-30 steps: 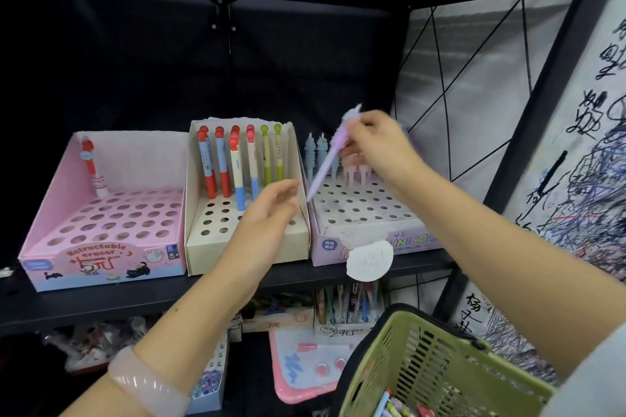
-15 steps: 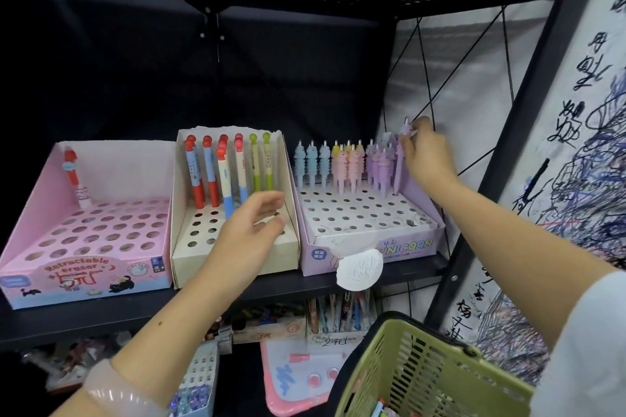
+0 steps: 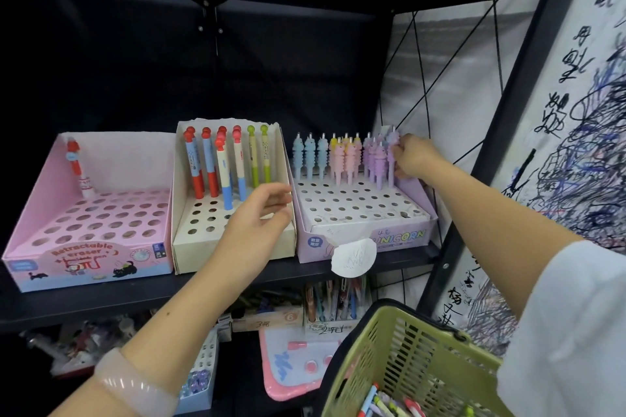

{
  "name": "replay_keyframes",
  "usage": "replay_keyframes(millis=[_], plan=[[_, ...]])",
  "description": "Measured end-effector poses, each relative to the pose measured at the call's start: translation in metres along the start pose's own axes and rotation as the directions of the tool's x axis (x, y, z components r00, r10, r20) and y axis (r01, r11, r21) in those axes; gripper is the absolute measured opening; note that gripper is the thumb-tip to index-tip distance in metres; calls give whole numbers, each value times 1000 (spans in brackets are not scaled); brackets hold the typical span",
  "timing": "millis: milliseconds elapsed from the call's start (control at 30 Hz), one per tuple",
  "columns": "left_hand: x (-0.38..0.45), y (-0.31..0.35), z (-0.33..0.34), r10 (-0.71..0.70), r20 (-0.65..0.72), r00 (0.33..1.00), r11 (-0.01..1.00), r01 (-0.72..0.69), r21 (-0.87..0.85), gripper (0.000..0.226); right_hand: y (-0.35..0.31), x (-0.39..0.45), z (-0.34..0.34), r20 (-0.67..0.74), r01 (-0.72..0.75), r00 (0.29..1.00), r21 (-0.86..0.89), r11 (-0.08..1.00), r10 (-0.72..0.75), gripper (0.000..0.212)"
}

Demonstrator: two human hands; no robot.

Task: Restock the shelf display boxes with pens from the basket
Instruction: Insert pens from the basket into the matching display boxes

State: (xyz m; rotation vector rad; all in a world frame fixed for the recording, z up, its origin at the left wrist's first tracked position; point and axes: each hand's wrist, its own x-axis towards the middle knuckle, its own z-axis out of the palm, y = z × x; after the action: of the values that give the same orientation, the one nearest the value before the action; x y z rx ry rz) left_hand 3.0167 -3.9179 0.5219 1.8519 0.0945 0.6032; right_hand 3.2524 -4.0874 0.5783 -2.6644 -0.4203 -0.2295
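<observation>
Your right hand (image 3: 411, 157) pinches a lilac unicorn-topped pen (image 3: 392, 159) at the back right corner of the lilac cardboard display box (image 3: 366, 237), probably to seat it upright in a hole beside the other lilac pens. Your left hand (image 3: 259, 213) hovers with relaxed, loosely spread fingers and holds nothing, over the front right corner of the cream cardboard box (image 3: 233, 252). More pens lie in the green plastic basket (image 3: 403, 349) below the black shelf (image 3: 135, 291) edge, near your right arm for easy reach.
</observation>
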Motion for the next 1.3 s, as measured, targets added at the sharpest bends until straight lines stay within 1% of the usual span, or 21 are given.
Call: replay_keyframes(millis=[67,167,233,267,300,367,400,433,500,567,633,700,767,833,900,933,1033,1133,1200,1267,1300], plan=[[-5,5,2,13,11,1000,1000,-13,-3,29,3,-2,5,55,-37,998,-44,998,40,28],[-9,8,2,28,8,1000,1000,-28,1,28,4,-6,14,72,-85,993,-132,988,95,24],[-10,8,2,30,9,1000,1000,-30,6,28,2,-9,15,76,-72,993,-160,984,85,11],[-10,8,3,28,10,1000,1000,-28,9,28,2,-12,14,61,-65,995,-152,986,75,8],[-11,8,4,27,10,1000,1000,-27,11,28,1,-16,11,24,-57,998,-121,991,61,10],[-13,7,7,23,17,1000,1000,-23,8,28,0,-27,4,-74,-6,997,-38,999,3,21],[-15,7,10,22,25,999,1000,-22,5,28,-2,-37,-1,-80,49,996,4,999,-48,25],[-17,6,13,22,37,999,1000,-22,2,28,-3,-50,-5,-47,121,992,54,991,-118,26],[-25,2,23,9,74,997,1000,-7,-22,28,-4,-84,-9,60,233,966,226,946,-252,22],[-40,-6,36,-22,131,991,999,28,-42,28,4,-122,-6,168,261,925,373,890,-342,17],[-58,-19,53,-54,193,980,998,61,-29,25,22,-157,9,298,236,874,429,872,-383,16],[-80,-38,70,-92,240,966,996,88,25,21,50,-188,36,455,224,806,360,906,-380,15],[-101,-56,86,-108,296,949,993,87,83,20,85,-215,74,608,270,727,172,947,-318,16],[-120,-72,97,-128,391,911,983,64,175,19,119,-239,116,744,277,639,17,961,-197,23],[-134,-86,103,-143,476,868,963,12,268,21,148,-260,154,815,229,577,-103,968,-50,30],[-138,-92,105,-139,504,852,952,-26,306,22,159,-268,168,823,206,568,-172,963,25,39],[-142,-100,107,-110,530,841,934,-94,344,23,184,-284,204,775,200,609,-357,912,169,76],[-141,-99,106,-97,488,868,951,-63,302,27,187,-290,230,751,135,606,-421,897,262,99],[-141,-98,106,-97,462,882,961,-38,274,35,182,-293,240,711,92,651,-423,902,267,106],[-142,-97,107,-97,454,886,965,-28,259,37,178,-297,248,662,6,708,-355,935,247,107],[-143,-98,107,-98,452,886,968,-21,251,37,176,-299,252,643,-46,722,-325,945,256,106]])
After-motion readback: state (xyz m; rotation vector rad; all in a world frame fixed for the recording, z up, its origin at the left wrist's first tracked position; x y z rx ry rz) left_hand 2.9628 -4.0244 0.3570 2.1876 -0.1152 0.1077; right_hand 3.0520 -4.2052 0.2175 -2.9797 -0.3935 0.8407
